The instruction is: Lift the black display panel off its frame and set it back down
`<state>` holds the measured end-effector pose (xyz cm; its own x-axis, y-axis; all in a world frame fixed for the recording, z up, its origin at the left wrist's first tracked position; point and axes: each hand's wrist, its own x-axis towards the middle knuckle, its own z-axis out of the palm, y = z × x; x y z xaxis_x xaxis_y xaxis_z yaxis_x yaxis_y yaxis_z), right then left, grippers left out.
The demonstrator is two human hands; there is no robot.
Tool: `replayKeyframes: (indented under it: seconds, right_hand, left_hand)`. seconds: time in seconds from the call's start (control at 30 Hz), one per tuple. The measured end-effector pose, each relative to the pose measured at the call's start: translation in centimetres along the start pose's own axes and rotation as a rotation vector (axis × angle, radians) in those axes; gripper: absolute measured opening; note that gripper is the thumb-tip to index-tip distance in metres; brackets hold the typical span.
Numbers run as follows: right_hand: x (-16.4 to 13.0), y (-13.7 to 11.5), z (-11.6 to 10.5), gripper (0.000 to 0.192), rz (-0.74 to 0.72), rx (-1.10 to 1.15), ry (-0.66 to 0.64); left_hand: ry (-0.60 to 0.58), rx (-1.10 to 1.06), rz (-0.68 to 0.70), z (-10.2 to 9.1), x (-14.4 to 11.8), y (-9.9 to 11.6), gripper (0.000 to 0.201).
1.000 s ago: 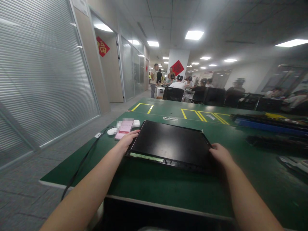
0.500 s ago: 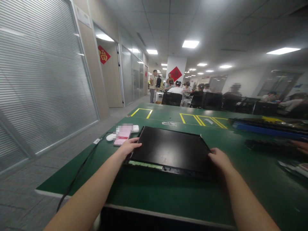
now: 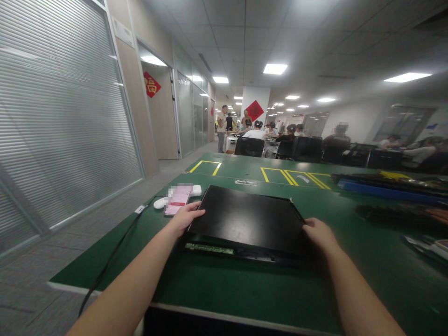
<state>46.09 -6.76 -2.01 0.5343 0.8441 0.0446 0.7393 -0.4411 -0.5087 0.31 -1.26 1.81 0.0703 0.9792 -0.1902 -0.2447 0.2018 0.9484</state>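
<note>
Between my hands is a flat black display panel (image 3: 248, 217) with a smooth dark face and a thin black rim. My left hand (image 3: 185, 218) grips its left edge, thumb on top and fingers at the side. On the right edge, my right hand (image 3: 320, 233) pinches the rim near the front corner. Just below the panel's near edge lies a black strip (image 3: 259, 256) with a narrow green circuit board (image 3: 210, 248) on its left part. A dark gap separates that strip from the panel. What lies beneath the panel is hidden.
A pink-screened phone (image 3: 178, 199) and white objects (image 3: 196, 190) lie left of the panel on the green table (image 3: 266, 289). A black cable (image 3: 112, 254) crosses the left edge. Dark parts on a blue tray (image 3: 392, 190) stand at right, near another person's hand (image 3: 439, 212).
The panel's near edge has come up from the strip with the green board, so a gap now shows between them. Both hands keep their hold on the side edges.
</note>
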Motion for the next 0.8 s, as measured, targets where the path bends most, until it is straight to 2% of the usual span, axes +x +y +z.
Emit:
replayKeyframes:
  seconds: [0.23,0.43,0.63,0.8]
  right_hand:
    - [0.2,0.1,0.1,0.038,-0.002,0.014,-0.006]
    - [0.1,-0.1,-0.2,0.058,0.015,0.039,-0.01]
    - [0.4,-0.1,-0.2,0.065,0.058,0.106,0.019]
    - [0.9,0.2,0.0,0.058,0.059,0.131,0.048]
  left_hand:
    - [-0.024,0.023,0.028,0.1,-0.4,0.4,0.041]
    - [-0.093,-0.026,0.105,0.3,-0.7,0.6,0.055]
    - [-0.086,-0.049,0.131,0.6,-1.0,0.9,0.061]
    - [-0.09,-0.052,0.215,0.7,-0.9,0.9,0.065]
